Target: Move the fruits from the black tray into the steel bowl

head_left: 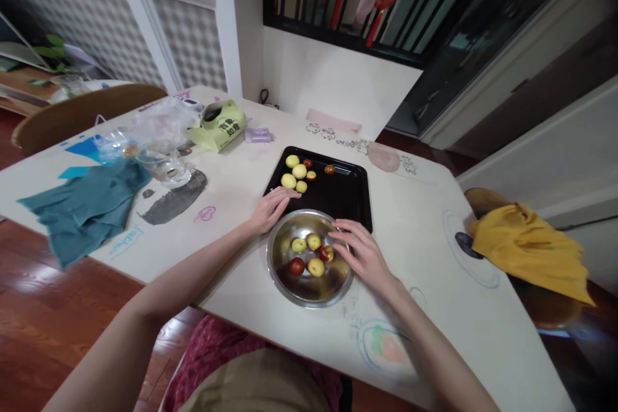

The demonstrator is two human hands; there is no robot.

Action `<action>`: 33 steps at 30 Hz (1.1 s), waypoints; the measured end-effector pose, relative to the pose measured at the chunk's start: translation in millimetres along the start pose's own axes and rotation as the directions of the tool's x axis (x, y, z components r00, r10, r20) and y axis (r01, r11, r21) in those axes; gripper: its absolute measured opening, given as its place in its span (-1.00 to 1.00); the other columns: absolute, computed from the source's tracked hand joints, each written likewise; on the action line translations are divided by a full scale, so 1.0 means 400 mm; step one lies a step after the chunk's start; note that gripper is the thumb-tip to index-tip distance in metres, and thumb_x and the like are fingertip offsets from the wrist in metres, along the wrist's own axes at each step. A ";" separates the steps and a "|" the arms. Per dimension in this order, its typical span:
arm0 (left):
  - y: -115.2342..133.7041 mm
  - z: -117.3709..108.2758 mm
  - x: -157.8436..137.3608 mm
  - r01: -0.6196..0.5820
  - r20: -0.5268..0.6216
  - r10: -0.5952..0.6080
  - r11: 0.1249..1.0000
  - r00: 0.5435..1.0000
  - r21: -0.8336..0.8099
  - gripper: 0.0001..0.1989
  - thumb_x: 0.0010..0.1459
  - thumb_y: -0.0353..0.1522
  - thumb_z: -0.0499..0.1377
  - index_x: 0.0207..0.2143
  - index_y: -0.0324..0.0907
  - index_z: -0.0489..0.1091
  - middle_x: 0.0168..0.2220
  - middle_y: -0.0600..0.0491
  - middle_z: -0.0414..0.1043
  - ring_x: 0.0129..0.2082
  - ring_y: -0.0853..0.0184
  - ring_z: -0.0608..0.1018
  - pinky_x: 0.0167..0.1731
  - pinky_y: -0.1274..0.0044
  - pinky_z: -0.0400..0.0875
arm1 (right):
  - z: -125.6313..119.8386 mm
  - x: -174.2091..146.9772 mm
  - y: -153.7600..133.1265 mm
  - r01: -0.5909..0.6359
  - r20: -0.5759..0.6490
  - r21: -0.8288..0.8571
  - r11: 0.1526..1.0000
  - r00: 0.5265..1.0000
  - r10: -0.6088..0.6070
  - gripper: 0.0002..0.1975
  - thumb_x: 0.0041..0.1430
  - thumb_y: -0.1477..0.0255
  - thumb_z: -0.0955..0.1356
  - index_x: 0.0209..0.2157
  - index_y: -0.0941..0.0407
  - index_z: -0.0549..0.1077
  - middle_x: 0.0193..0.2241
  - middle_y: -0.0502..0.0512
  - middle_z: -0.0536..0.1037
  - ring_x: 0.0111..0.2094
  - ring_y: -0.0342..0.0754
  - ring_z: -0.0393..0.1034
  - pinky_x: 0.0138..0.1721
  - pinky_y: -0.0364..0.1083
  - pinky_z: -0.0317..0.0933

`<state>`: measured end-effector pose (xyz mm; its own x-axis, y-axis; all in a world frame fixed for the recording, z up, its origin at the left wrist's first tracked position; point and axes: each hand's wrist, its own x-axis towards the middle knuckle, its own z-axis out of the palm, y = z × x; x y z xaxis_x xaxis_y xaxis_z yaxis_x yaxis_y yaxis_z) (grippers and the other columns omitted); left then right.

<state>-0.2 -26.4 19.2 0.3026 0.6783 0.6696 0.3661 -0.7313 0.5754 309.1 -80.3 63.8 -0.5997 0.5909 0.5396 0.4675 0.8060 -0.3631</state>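
Left grip of mine lies with fingers stretched beyond the far-left rim of the steel bowl, near the yellow fruits on the black tray behind the bowl, though I cannot tell whether it is closed on anything. Inside the bowl sit five fruits, yellow-green and red. Over the bowl's right rim my right grip holds its fingers apart, with a yellow cloth well off to the bowl's right.
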 end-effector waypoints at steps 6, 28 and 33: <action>-0.050 0.011 0.029 -0.021 0.069 -0.001 0.950 0.998 0.311 -0.62 0.52 -0.28 0.01 0.25 -0.20 0.40 0.20 -0.18 0.52 0.25 0.13 0.52 0.27 0.20 0.43 | 0.062 -0.124 0.023 0.145 -0.248 -0.084 0.986 0.955 -0.162 -0.63 0.47 0.50 0.23 0.16 0.10 0.53 0.07 0.29 0.60 0.17 0.17 0.49 0.07 0.18 0.50; -0.043 0.052 0.162 -0.072 0.215 -0.063 0.821 0.975 0.566 -0.69 0.36 -0.45 0.20 0.13 -0.16 0.51 0.05 -0.14 0.54 0.16 0.08 0.54 0.37 0.07 0.26 | 0.091 -0.125 0.049 0.170 -0.257 -0.107 0.980 0.947 -0.192 -0.63 0.50 0.44 0.19 0.10 0.11 0.56 -0.05 0.27 0.65 0.05 0.15 0.54 -0.01 0.17 0.53; 0.028 0.019 0.114 0.089 -0.037 -0.088 0.995 0.995 0.039 -0.72 0.42 -0.29 0.19 0.13 -0.12 0.46 0.08 -0.13 0.49 0.08 0.19 0.57 0.01 0.37 0.56 | 0.094 -0.129 0.049 0.171 -0.256 -0.094 0.981 0.948 -0.190 -0.65 0.50 0.43 0.19 0.07 0.13 0.56 -0.06 0.27 0.66 0.04 0.14 0.54 -0.01 0.17 0.53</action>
<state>24.2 -3.0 52.5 0.2368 0.7370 0.6330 0.4256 -0.6644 0.6144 324.9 -93.5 0.3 -0.4912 0.3982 0.7747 0.4167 0.8885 -0.1925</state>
